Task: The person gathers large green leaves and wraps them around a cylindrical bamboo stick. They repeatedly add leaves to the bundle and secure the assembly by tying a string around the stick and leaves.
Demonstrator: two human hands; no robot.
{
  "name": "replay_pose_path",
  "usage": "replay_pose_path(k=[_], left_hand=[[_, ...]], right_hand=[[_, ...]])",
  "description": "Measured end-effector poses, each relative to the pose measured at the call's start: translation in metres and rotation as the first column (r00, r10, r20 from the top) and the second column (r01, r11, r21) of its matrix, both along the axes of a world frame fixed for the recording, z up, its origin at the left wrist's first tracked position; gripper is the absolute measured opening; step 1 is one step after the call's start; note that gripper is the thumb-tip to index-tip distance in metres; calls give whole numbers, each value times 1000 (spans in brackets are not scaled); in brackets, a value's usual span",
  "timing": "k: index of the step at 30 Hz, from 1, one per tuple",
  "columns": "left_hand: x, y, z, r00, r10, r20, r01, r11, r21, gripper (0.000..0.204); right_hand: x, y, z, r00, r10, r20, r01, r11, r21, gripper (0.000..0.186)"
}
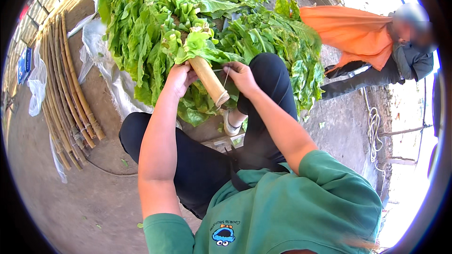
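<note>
A pale wooden pole points toward me, its near end wound with string. Large green leaves hang thickly along both sides of its far part, and a bright leaf bunch lies over its top. My left hand is closed against the pole's left side, just below that bunch; what its fingers grip is partly hidden. On the other side, my right hand pinches the thin string, which runs from the pole's end up to my fingers.
Several long poles lie on the ground at left, beside white plastic sheeting and a blue box. At right, a person in an orange top bends near the leaf pile. Coiled rope lies at the far right.
</note>
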State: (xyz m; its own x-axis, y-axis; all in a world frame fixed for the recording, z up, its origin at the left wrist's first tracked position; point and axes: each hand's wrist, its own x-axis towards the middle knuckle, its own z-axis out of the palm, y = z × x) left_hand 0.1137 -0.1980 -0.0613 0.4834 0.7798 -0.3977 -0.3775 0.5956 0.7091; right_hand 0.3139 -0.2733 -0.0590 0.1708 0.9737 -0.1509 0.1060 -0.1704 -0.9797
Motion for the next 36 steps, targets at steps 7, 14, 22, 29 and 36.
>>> replay_pose_path(k=[7,14,22,29,36], left_hand=[[-1,0,4,999,-5,-41,4,1000,-24,25],[-4,0,3,999,-20,-41,20,1000,4,29],[-20,-12,12,944,-110,-310,193,949,249,42],[-18,-30,38,950,-140,-278,249,877,410,78],[-15,-27,31,961,-85,-263,180,915,362,57]], right_hand=[[-15,-71,66,990,110,83,-79,946,-313,52],[-63,-83,29,992,22,-124,-41,987,-153,65],[-63,-73,8,964,64,260,-92,991,97,68],[-55,-62,0,971,74,229,-89,995,52,52],[-20,-66,4,990,108,93,-92,983,-158,18]])
